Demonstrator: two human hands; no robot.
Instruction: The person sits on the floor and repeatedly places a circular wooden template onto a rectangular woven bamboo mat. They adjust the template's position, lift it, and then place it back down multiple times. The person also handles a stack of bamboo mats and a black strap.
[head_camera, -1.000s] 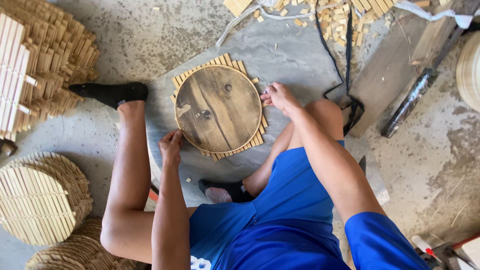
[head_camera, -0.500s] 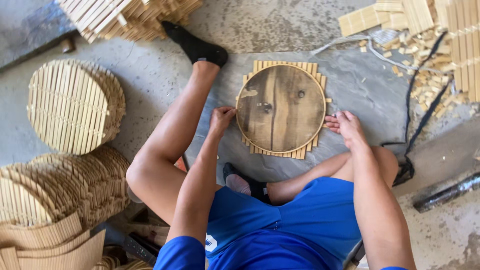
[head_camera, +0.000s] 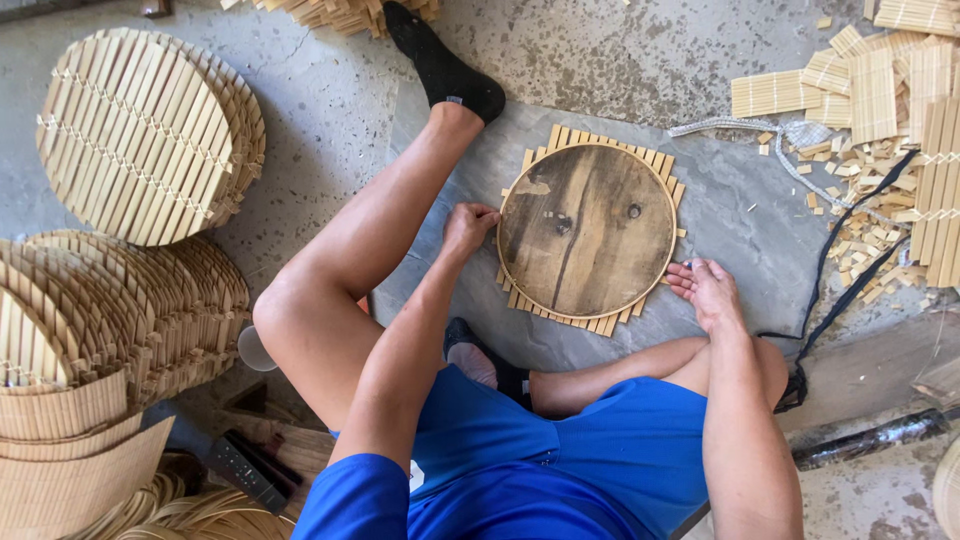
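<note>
I look down on my two hands at a round wooden board (head_camera: 587, 230). It lies flat on a square mat of thin bamboo slats (head_camera: 570, 320), and the slat ends poke out all around it. Both lie on a grey sheet (head_camera: 740, 210) on the floor, between my legs.

My left hand (head_camera: 468, 225) is at the left rim of the board. Its fingers (head_camera: 480, 215) are curled in tight, like a small fist, and the knuckles touch the rim. I cannot tell if something small is tucked inside the fist.

My right hand (head_camera: 705, 290) is at the lower right side. Its fingers (head_camera: 690, 275) are loose and a bit spread, holding nothing. The tips touch the slat ends that stick out just past the board.

I think this is the step of setting the board in place on the mat, with one hand on each side to keep it from sliding. The next move, I think, calls for a firm press on the board, so the mat under it does not shift.

Far out past my left fingers are piles of round slat mats (head_camera: 140, 130). Far out past my right fingers are cut scraps (head_camera: 860, 160) and a black cord (head_camera: 850, 260).
</note>
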